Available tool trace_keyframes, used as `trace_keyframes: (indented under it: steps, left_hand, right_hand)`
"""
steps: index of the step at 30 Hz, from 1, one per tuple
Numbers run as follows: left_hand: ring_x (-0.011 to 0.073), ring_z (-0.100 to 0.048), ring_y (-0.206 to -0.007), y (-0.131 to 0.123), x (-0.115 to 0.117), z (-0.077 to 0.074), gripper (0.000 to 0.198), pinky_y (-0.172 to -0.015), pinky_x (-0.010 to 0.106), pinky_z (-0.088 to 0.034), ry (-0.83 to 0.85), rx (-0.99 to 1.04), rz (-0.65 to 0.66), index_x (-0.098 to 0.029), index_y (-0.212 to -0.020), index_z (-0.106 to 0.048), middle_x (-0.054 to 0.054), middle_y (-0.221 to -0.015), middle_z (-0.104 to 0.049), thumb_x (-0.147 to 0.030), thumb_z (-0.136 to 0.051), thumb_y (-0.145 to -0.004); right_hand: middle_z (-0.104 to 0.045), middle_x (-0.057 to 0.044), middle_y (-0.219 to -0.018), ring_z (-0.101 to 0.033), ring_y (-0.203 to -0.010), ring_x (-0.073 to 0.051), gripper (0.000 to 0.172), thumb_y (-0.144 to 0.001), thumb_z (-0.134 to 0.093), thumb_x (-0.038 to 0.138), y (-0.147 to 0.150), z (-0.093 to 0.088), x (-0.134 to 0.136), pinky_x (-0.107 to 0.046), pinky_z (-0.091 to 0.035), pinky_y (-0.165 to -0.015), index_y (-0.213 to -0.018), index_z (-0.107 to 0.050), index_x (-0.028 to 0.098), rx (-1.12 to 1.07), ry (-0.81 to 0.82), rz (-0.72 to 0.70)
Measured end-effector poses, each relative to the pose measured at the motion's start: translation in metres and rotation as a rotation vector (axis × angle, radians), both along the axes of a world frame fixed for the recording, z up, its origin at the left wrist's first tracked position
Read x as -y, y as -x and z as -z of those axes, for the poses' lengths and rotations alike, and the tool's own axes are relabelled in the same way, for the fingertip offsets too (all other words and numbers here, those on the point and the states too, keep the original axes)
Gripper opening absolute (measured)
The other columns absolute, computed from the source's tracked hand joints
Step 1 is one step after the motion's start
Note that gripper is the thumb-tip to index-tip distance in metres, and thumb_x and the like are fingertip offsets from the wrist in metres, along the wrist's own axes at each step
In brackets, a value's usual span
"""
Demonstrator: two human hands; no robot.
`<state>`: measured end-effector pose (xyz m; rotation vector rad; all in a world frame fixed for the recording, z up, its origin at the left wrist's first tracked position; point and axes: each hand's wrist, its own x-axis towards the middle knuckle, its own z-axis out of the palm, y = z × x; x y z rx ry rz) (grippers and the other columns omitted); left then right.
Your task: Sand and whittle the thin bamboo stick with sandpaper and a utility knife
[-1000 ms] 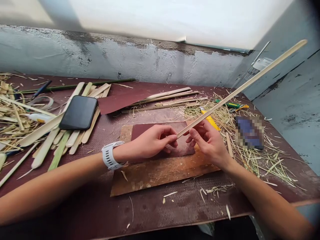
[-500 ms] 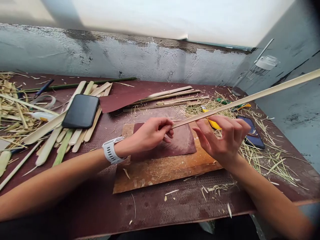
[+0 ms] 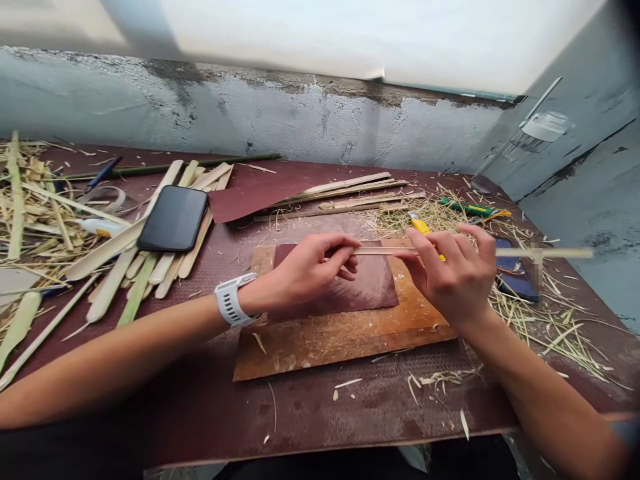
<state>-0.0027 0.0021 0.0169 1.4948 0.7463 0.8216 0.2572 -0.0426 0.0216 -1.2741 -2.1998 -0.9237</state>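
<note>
Here the left hand (image 3: pixel 310 267) pinches one end of the bamboo strip (image 3: pixel 550 253) and the right hand (image 3: pixel 455 280) grips its middle, seemingly to keep it level, pointing three o'clock above the sandpaper (image 3: pixel 370 290)

I can read no text, label, brand or number anywhere in this view. The black phone (image 3: pixel 173 218) on the desk (image 3: pixel 310 407) shows a dark, blank face. The white watch (image 3: pixel 231 300) turns only its strap to me. The bamboo strip (image 3: pixel 383 251) bears no marking. The second phone (image 3: pixel 515 283) at the right is partly blurred.
</note>
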Motion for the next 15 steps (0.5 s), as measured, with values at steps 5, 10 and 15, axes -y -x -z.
trace_keyframes:
  steps: [5, 10, 15]
  left_hand:
    - [0.0152, -0.073, -0.091, 0.002, -0.0047, 0.0008, 0.025, -0.09, 0.035, -0.068, 0.012, 0.109, 0.011, -0.013, -0.118, -0.064, 0.005, -0.095, -0.07, -0.032, -0.062, -0.101]
    - [0.0155, -0.071, -0.098, 0.0015, -0.0036, 0.0027, 0.026, -0.097, 0.037, -0.066, -0.049, 0.135, 0.026, -0.013, -0.12, -0.062, 0.005, -0.102, -0.069, -0.03, -0.066, -0.1]
    - [0.0156, -0.074, -0.098, 0.0006, -0.0026, 0.0031, 0.023, -0.096, 0.033, -0.066, -0.047, 0.13, 0.004, -0.015, -0.113, -0.062, 0.005, -0.105, -0.07, -0.027, -0.071, -0.097]
  right_hand:
    - [-0.07, -0.004, -0.08, -0.056, -0.071, -0.018, 0.022, -0.105, -0.063, 0.042, -0.0025, -0.0012, 0.0022, -0.035, -0.036, -0.063, -0.112, -0.072, 0.023, 0.046, 0.004, -0.005]
    - [-0.069, -0.004, -0.078, -0.055, -0.069, -0.018, 0.018, -0.105, -0.063, 0.037, -0.0054, -0.0031, 0.0029, -0.035, -0.036, -0.062, -0.097, -0.071, 0.023, -0.034, 0.01, -0.03]
    - [-0.065, -0.005, -0.078, -0.053, -0.071, -0.019, 0.023, -0.105, -0.061, 0.039, -0.0055, -0.0011, -0.0001, -0.037, -0.033, -0.061, -0.091, -0.07, 0.023, -0.072, -0.005, -0.009]
